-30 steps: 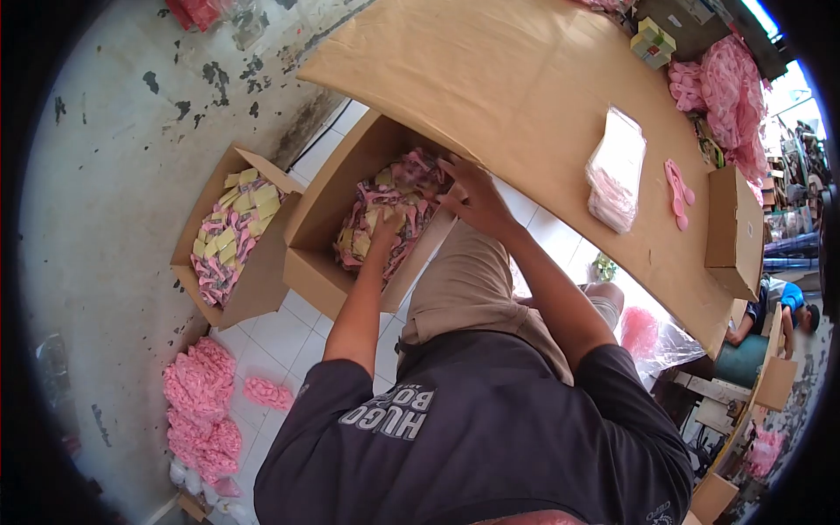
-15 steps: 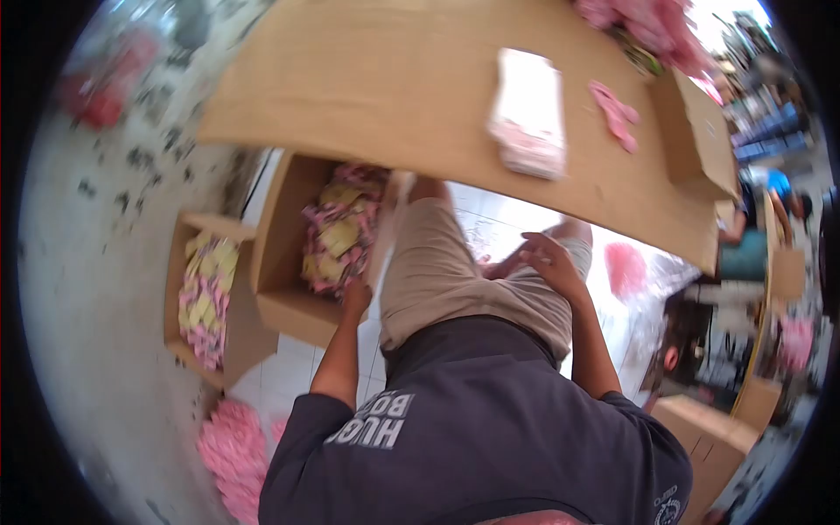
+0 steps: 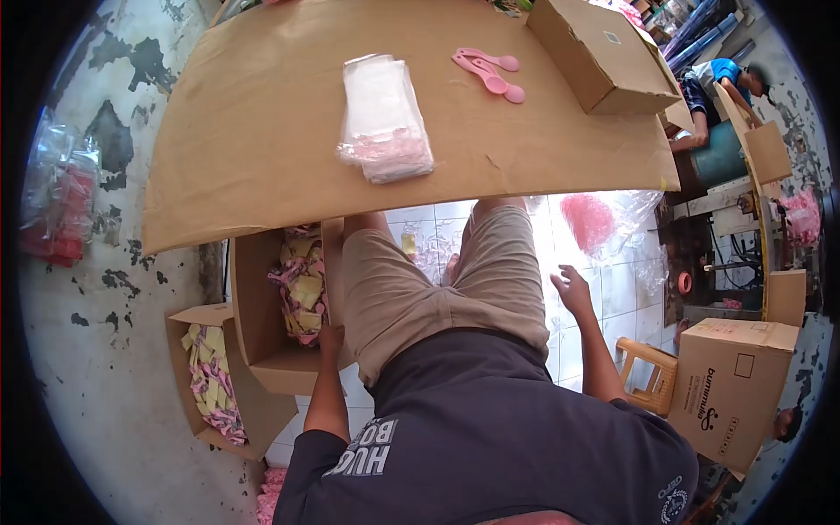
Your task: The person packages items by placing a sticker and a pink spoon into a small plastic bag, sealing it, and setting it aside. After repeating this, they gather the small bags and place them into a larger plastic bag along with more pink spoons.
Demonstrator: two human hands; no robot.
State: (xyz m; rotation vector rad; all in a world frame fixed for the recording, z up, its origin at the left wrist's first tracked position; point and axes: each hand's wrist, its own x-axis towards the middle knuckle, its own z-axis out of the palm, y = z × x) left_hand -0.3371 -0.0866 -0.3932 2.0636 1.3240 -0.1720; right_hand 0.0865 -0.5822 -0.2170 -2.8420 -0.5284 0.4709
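My left hand [image 3: 331, 339] is at the near edge of an open cardboard box [image 3: 254, 302] that holds pink and yellow wrapped pieces [image 3: 304, 293]; its fingers are too hidden to tell what they hold. My right hand [image 3: 570, 286] hangs in the air right of my knee, fingers apart, holding nothing. On the cardboard-covered table [image 3: 289, 166] lies a stack of clear plastic bags [image 3: 385, 118] with pink at the near end. Pink spoons [image 3: 490, 77] lie to the right of the stack.
A closed cardboard box [image 3: 604, 57] sits at the table's right. Another box of pieces [image 3: 210, 385] stands at lower left. On the right are a plastic stool [image 3: 647, 376], a large carton [image 3: 731, 389] and a co-worker [image 3: 731, 83] leaning over. Pink bagged goods [image 3: 591, 223] lie on the floor.
The view has turned, so the table things appear further left. My right hand has moved from over my thigh out to the right. My left hand stays by the box.
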